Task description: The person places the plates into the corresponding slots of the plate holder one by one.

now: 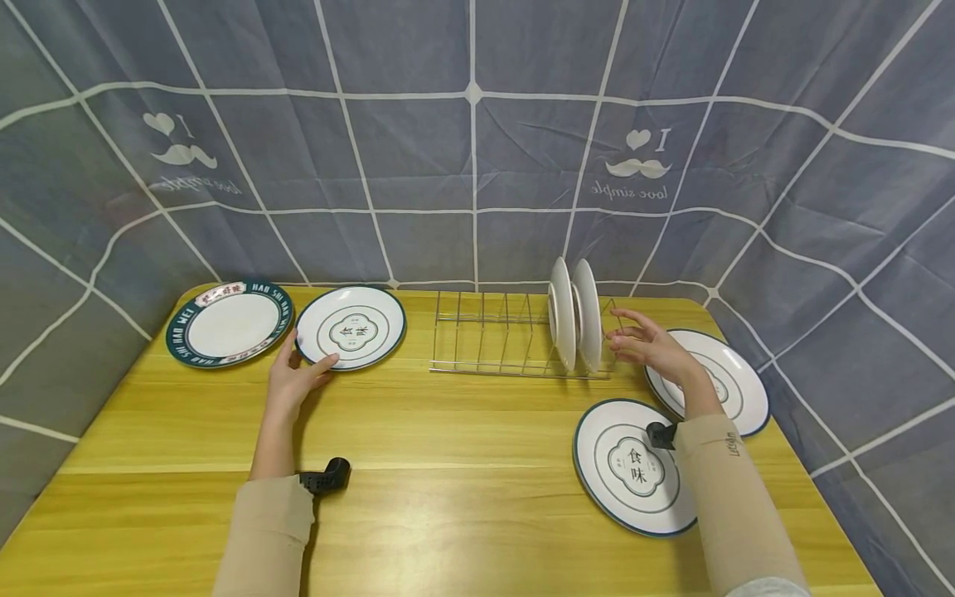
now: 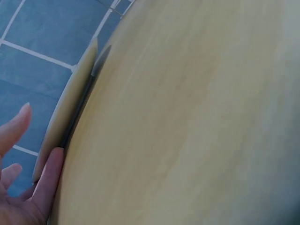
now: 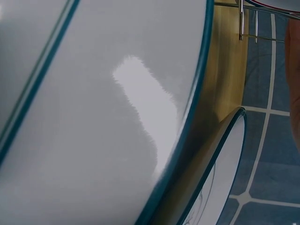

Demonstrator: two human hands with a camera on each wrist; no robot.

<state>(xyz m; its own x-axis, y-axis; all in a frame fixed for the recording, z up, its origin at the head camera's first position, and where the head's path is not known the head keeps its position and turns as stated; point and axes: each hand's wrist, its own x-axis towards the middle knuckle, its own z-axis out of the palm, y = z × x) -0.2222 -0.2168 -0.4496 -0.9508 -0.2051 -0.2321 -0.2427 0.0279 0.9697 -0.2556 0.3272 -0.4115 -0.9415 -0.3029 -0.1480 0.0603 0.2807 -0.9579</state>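
Observation:
My left hand (image 1: 293, 383) is at the near left edge of a white plate with a dark rim (image 1: 351, 327). Its thumb touches the plate's front rim, and its fingers lie along the left side. The left wrist view shows this plate (image 2: 70, 112) edge-on, with a digit against its underside. Beside the right end of a wire dish rack (image 1: 492, 365), my right hand (image 1: 656, 352) hovers with loosely bent fingers and holds nothing visible. White plates stand upright in the rack, the right one (image 1: 588, 315) closest to that hand.
A green-patterned plate (image 1: 235, 323) lies at the far left. On the right lie two dark-rimmed white plates, one near (image 1: 604, 477) and one farther back (image 1: 746, 390), both partly covered by my right arm. A grey tile-print curtain (image 1: 418, 149) surrounds the wooden table (image 1: 448, 497).

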